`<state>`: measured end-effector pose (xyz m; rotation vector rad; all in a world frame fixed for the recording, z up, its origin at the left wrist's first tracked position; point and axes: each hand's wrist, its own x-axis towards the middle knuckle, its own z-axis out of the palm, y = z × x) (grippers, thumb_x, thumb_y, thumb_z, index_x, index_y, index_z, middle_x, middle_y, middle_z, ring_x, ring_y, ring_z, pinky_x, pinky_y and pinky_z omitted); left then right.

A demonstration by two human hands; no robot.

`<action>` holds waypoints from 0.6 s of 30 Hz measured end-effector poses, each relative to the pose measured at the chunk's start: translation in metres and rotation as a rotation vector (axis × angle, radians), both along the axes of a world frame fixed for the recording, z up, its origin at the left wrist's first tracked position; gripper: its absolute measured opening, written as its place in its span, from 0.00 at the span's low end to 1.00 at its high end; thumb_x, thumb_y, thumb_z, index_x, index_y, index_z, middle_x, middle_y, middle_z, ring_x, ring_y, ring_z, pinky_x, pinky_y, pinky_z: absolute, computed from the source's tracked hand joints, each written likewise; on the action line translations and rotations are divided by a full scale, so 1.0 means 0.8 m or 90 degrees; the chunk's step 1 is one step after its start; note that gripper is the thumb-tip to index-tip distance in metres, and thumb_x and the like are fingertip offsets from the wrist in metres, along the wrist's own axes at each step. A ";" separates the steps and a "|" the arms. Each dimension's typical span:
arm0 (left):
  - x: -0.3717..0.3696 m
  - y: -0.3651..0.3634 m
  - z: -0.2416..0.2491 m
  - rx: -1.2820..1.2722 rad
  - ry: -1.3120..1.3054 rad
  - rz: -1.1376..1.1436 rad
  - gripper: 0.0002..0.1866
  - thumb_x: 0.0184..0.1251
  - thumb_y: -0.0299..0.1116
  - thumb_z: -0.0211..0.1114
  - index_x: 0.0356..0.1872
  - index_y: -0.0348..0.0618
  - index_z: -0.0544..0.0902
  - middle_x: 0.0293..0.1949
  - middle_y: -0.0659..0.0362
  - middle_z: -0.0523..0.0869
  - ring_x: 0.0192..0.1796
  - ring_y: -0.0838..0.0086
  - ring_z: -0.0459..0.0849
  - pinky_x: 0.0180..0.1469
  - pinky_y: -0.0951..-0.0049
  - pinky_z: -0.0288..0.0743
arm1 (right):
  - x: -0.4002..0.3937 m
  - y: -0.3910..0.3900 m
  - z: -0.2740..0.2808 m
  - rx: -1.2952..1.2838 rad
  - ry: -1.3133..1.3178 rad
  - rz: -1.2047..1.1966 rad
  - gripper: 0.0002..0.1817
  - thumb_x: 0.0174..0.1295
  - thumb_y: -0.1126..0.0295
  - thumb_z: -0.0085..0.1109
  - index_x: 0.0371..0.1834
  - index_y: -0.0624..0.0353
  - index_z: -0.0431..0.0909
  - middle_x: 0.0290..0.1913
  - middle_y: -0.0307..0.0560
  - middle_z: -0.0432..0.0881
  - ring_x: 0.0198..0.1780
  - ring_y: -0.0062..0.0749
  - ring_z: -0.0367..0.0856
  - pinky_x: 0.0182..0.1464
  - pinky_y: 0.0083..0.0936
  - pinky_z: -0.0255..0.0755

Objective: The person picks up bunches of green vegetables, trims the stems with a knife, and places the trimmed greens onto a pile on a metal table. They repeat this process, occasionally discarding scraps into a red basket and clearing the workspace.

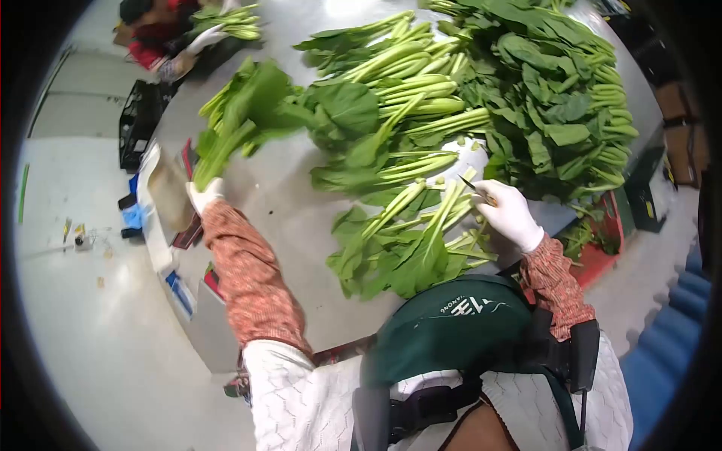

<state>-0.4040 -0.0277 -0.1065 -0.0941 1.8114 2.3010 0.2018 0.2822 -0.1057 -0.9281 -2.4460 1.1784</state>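
Note:
My left hand (204,194), in a white glove, is closed around the stems of a bunch of leafy greens (259,101) on the left side of the table. The leaves of that bunch point away from me and are slightly blurred. On the right, my gloved right hand (513,216) grips a small knife (467,182), its dark blade pointing up and left. Just left of the knife lie loose leafy greens (410,252) with pale green stalks. Small cut stem pieces (471,144) are scattered beyond the blade.
A large pile of leafy greens (541,98) covers the far right of the metal table (282,225), with more bunches (406,75) at its middle. A co-worker's gloved hand (207,37) holds greens at the far left. Black crates (139,124) stand on the floor; a red bin (605,244) sits at right.

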 end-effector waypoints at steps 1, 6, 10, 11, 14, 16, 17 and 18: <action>0.001 0.026 0.003 0.013 -0.004 -0.025 0.32 0.65 0.34 0.66 0.70 0.43 0.68 0.64 0.52 0.75 0.64 0.61 0.74 0.61 0.62 0.73 | -0.005 0.002 0.000 0.006 -0.014 -0.006 0.11 0.58 0.67 0.64 0.43 0.56 0.81 0.35 0.50 0.82 0.38 0.48 0.83 0.39 0.36 0.74; 0.092 0.152 0.050 0.296 -0.420 0.020 0.45 0.67 0.45 0.67 0.76 0.34 0.54 0.78 0.43 0.53 0.79 0.48 0.54 0.75 0.35 0.53 | -0.036 0.020 -0.020 0.034 -0.056 -0.040 0.11 0.59 0.70 0.63 0.46 0.57 0.82 0.37 0.51 0.82 0.39 0.50 0.82 0.41 0.36 0.75; 0.236 0.167 -0.003 0.096 -0.129 -0.266 0.23 0.73 0.35 0.63 0.62 0.31 0.74 0.56 0.47 0.83 0.57 0.60 0.83 0.62 0.62 0.75 | -0.080 0.029 -0.049 0.119 -0.057 -0.070 0.15 0.59 0.67 0.64 0.50 0.53 0.81 0.40 0.49 0.82 0.42 0.48 0.83 0.44 0.37 0.76; 0.280 0.173 0.001 0.014 -0.068 -0.300 0.19 0.72 0.34 0.64 0.56 0.32 0.77 0.50 0.50 0.86 0.52 0.63 0.85 0.57 0.66 0.77 | -0.092 0.029 -0.067 0.191 -0.070 -0.087 0.15 0.58 0.67 0.64 0.49 0.53 0.81 0.40 0.49 0.82 0.42 0.48 0.83 0.45 0.38 0.76; 0.380 0.184 0.018 -0.152 0.068 -0.430 0.12 0.69 0.30 0.67 0.48 0.35 0.83 0.41 0.58 0.88 0.43 0.70 0.87 0.46 0.74 0.79 | -0.110 0.042 -0.083 0.206 -0.136 -0.079 0.14 0.57 0.66 0.65 0.47 0.54 0.81 0.40 0.51 0.82 0.43 0.49 0.83 0.47 0.39 0.76; 0.415 0.186 0.001 -0.256 0.268 -0.519 0.10 0.66 0.30 0.68 0.45 0.38 0.84 0.40 0.56 0.89 0.41 0.67 0.87 0.46 0.73 0.79 | -0.113 0.048 -0.078 0.128 -0.162 -0.029 0.14 0.56 0.67 0.66 0.45 0.55 0.80 0.39 0.51 0.81 0.42 0.47 0.83 0.47 0.37 0.76; 0.434 0.187 -0.002 -0.308 0.410 -0.541 0.13 0.63 0.29 0.69 0.47 0.39 0.84 0.41 0.54 0.88 0.43 0.64 0.87 0.48 0.70 0.79 | -0.110 0.051 -0.073 0.079 -0.160 0.010 0.13 0.56 0.67 0.66 0.44 0.56 0.79 0.38 0.50 0.81 0.41 0.45 0.83 0.46 0.35 0.76; 0.451 0.191 -0.002 -0.361 0.553 -0.559 0.16 0.60 0.29 0.71 0.49 0.41 0.83 0.42 0.53 0.87 0.45 0.61 0.86 0.50 0.67 0.79 | -0.108 0.054 -0.069 0.030 -0.159 0.049 0.13 0.56 0.68 0.66 0.43 0.57 0.78 0.37 0.49 0.81 0.40 0.42 0.83 0.46 0.33 0.77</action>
